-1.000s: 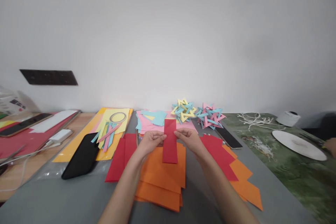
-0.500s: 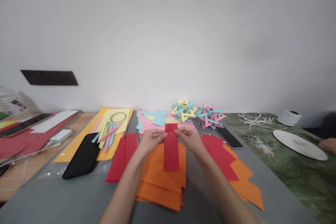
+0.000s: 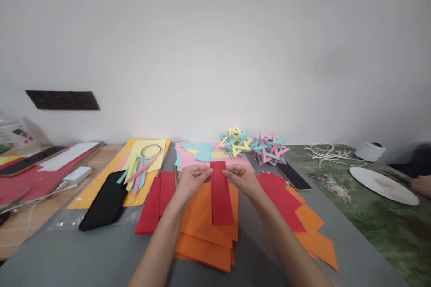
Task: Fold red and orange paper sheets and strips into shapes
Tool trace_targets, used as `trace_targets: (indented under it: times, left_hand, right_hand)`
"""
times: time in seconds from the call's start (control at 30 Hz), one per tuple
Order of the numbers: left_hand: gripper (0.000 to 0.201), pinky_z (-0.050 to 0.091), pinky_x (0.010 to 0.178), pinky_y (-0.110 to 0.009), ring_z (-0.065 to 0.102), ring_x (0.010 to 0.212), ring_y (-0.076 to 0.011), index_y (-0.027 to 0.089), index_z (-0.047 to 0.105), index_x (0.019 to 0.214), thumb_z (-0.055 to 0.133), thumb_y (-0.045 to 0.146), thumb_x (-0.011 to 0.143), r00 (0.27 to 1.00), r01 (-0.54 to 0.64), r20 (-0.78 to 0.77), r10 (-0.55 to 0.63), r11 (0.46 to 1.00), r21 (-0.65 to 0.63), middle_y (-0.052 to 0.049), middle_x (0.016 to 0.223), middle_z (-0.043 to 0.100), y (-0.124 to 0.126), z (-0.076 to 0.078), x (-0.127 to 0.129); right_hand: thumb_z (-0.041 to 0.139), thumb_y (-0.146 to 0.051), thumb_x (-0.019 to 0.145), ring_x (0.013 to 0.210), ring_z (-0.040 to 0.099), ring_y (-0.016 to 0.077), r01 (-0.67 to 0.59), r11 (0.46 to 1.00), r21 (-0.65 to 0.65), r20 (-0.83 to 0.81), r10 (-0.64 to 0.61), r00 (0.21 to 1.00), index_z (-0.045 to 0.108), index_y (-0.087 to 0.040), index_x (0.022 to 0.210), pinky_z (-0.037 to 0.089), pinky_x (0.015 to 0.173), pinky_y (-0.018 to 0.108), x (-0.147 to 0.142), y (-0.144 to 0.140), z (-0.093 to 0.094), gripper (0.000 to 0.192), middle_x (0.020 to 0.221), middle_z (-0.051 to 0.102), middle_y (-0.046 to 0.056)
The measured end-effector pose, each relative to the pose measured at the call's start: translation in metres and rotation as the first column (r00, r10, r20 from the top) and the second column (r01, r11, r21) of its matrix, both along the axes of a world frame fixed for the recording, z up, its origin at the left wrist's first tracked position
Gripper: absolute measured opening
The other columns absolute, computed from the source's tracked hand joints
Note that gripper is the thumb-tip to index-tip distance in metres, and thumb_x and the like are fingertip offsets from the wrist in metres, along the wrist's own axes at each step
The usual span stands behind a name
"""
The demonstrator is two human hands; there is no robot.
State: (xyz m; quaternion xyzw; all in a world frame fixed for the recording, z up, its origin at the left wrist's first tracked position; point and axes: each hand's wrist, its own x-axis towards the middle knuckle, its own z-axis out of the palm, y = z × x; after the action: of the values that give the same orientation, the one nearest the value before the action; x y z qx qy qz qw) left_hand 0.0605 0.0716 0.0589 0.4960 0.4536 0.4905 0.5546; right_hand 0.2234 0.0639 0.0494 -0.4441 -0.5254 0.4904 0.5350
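Item: red paper strip (image 3: 221, 193), one piece, long and narrow. Position: held above the stack of orange sheets (image 3: 205, 233) at the middle of the grey desk (image 3: 67, 255). Long axis runs away from the person toward the wall; the far end sits between the two hands, the near end hangs free over the orange paper.

Left hand (image 3: 192, 180): grip closed on the strip's far left edge, thumb on top, fingers curled beneath. Forearm comes in from the lower left, wrist straight.

Right hand (image 3: 243, 178): grip closed on the strip's far right edge, opposite the left. Forearm comes in from the lower right. Both hands lie about equally near the strip, level with each other, knuckles turned toward the wall.

Surroundings: red sheets (image 3: 155, 204) left of the orange stack, further red and orange sheets (image 3: 286, 204) to the right. Two woven paper stars (image 3: 252, 145) near the wall. A black phone (image 3: 104, 204) on yellow paper at left, a second phone (image 3: 292, 176) at right. White plate (image 3: 384, 184) on the green surface far right, another person's hand just beside it.
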Motion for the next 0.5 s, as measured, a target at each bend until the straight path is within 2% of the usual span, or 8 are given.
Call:
trace_targets:
  times: [0.13, 0.3, 0.5]
  left_hand:
    - [0.027, 0.051, 0.064, -0.026, 0.063, 0.062, -0.0154, 0.011, 0.063, 0.069, 0.072, 0.03, 0.052, 1.0, 0.026, -0.001, -0.026, 1.0, -0.008, -0.006, 0.066, 0.068, 0.0001, 0.001, 0.0007]
    - [0.028, 0.052, 0.064, -0.027, 0.063, 0.063, -0.0158, 0.011, 0.063, 0.071, 0.07, 0.032, 0.054, 1.0, 0.026, -0.008, -0.026, 1.0, -0.01, -0.006, 0.067, 0.068, 0.0004, 0.0012, 0.0023]
    - [0.029, 0.051, 0.055, -0.024, 0.059, 0.051, -0.0121, 0.011, 0.064, 0.072, 0.07, 0.033, 0.055, 0.999, -0.04, -0.027, 0.041, 0.998, 0.042, -0.003, 0.058, 0.066, 0.0017, -0.0016, 0.0016]
  right_hand:
    - [0.063, -0.042, 0.062, 0.066, 0.063, 0.0189, -0.013, 0.999, 0.038, -0.019, 0.014, 1.0, 0.066, -0.017, 0.072, 0.05, 0.064, 0.031, -0.0004, -0.0015, 0.0034, 0.027, 0.067, 0.067, 0.005]
    - [0.059, -0.041, 0.066, 0.06, 0.061, 0.0175, 0.01, 0.995, 0.097, 0.056, -0.016, 0.998, 0.065, -0.017, 0.069, 0.049, 0.057, 0.028, -0.0018, -0.0042, 0.0064, 0.024, 0.063, 0.066, 0.003]
    - [0.059, -0.038, 0.067, 0.063, 0.061, 0.0173, -0.023, 0.993, 0.113, 0.034, 0.019, 0.999, 0.065, -0.017, 0.07, 0.048, 0.058, 0.027, -0.0039, -0.0016, 0.0008, 0.023, 0.067, 0.067, 0.004]
